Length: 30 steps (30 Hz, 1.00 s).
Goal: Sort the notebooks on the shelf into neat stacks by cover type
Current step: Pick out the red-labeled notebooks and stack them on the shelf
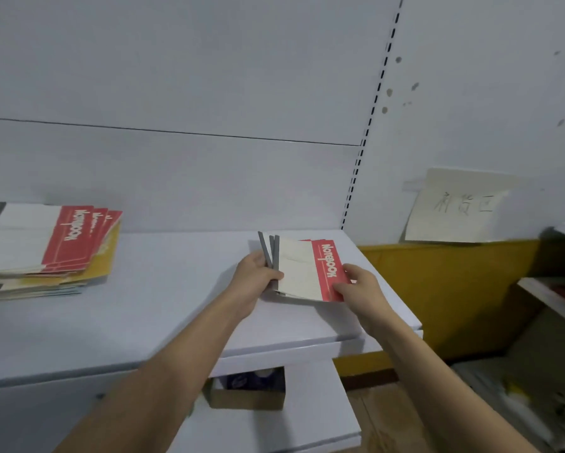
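While both hands work at the right end of the shelf (163, 289), the sort stands partly done, as judged from the layout below
Small stack: red-and-cream notebooks (310, 269) lie on the shelf near its right edge, between the two hands; three grey spines fan out at the left side, so at least three copies, not yet squared
Left hand: left hand (258, 273) grips the grey spine edges, fingers curled round them
Right hand: right hand (356, 286) pinches the red end of the top cover, thumb on top
Unsorted pile: mixed pile (45, 250) sits well apart at the shelf's left end, slumped and fanned; three red-banded covers show on top, yellow covers beneath, and paler ones at the bottom whose number cannot be told
Done: one cover type started as its own stack
Left: square the small stack; pull the remaining red covers from the mixed pile; split the yellow and the pale covers into stacks
Surroundings: handwritten paper sign (461, 207) on the wall at right; cardboard box (248, 392) under the shelf
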### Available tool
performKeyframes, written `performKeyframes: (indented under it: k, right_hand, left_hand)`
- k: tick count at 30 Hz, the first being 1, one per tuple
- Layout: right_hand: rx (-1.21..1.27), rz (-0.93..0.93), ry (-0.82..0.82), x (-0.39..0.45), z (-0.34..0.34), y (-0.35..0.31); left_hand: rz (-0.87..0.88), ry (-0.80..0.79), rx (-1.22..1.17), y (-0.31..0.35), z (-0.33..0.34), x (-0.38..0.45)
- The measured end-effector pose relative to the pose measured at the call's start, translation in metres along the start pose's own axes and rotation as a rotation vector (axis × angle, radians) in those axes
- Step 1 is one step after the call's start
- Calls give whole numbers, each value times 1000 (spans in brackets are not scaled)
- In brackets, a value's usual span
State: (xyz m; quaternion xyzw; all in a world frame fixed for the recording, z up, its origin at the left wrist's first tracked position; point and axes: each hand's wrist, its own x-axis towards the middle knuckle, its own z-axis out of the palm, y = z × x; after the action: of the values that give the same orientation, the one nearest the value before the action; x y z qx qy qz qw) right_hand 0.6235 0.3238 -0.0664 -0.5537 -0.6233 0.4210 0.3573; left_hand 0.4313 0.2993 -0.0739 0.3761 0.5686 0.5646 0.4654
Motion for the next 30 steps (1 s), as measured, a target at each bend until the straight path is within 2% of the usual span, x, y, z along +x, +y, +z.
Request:
performKeyframes:
  k: [4, 10, 13, 16, 19, 22, 27, 30]
  right_hand:
    - [-41, 31, 31, 54, -22, 11]
    - [-215, 3, 22, 114, -46, 35]
    - [-350, -74, 39, 133, -44, 45]
    - [-410, -46, 22, 147, -45, 57]
    - [-374, -72, 6, 151, -48, 62]
    - [-345, -107, -3, 154, -49, 67]
    - [-332, -144, 25, 154, -50, 69]
    - [-360, -194, 56, 149, -56, 68]
  left_hand:
    - [-4, -11, 83, -10, 35, 55]
    - [-39, 9, 424, -14, 70, 104]
    - [-5, 84, 666, -20, 83, 118]
    - [-1, 194, 877, -21, 98, 120]
    - [-34, 271, 936, -20, 111, 123]
    - [29, 380, 1012, -29, 119, 123]
    - [63, 486, 843, -28, 123, 114]
    - [47, 526, 955, -27, 128, 99]
